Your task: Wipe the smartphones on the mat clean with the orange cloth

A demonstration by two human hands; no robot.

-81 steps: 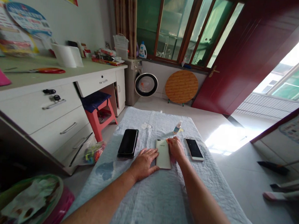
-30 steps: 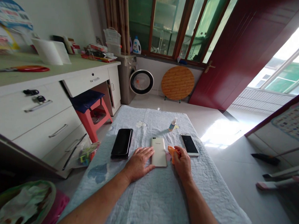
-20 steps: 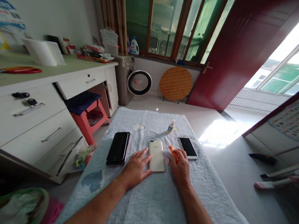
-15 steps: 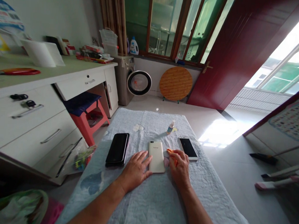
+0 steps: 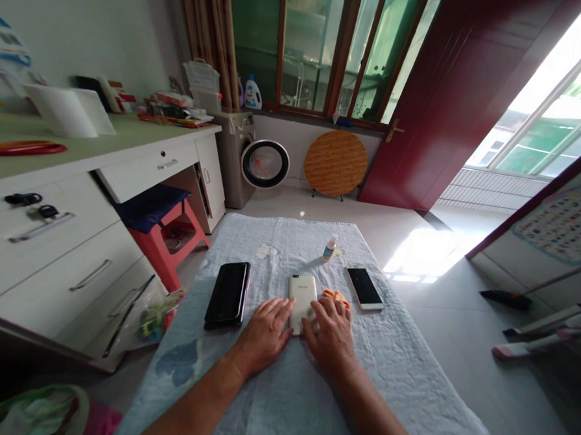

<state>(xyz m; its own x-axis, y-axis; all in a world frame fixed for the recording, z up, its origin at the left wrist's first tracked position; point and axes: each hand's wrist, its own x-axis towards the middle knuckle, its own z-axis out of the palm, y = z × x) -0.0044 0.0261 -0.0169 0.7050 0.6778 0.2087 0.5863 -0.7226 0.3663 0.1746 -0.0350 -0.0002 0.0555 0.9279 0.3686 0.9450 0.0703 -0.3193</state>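
Observation:
A cream-backed smartphone [image 5: 304, 288] lies face down on the cloth-covered table [image 5: 281, 399], between my two hands. My left hand [image 5: 263, 333] rests along its left edge, fingers stretched out and apart. At its right edge is my right hand [image 5: 332, 333], with spread fingers and the thumb at the phone's lower right side. Just beyond my right fingers lies a crumpled orange cloth [image 5: 339, 298], partly hidden by them. To the left is a larger black device [image 5: 226, 295], screen up. A white phone [image 5: 365, 288] with a dark screen lies to the right. Behind them stands a small spray bottle [image 5: 330, 249].
On the left runs a white desk [image 5: 142, 151] with a paper roll [image 5: 65, 111] on top. A red stool [image 5: 170, 237] stands beside the table. A washing machine [image 5: 235, 156] with its door ajar and a round wooden tabletop [image 5: 335, 163] are at the back.
My right hand has let go of the orange cloth, which now lies on the table. That hand has moved left to the cream phone's edge. The view has shifted slightly right.

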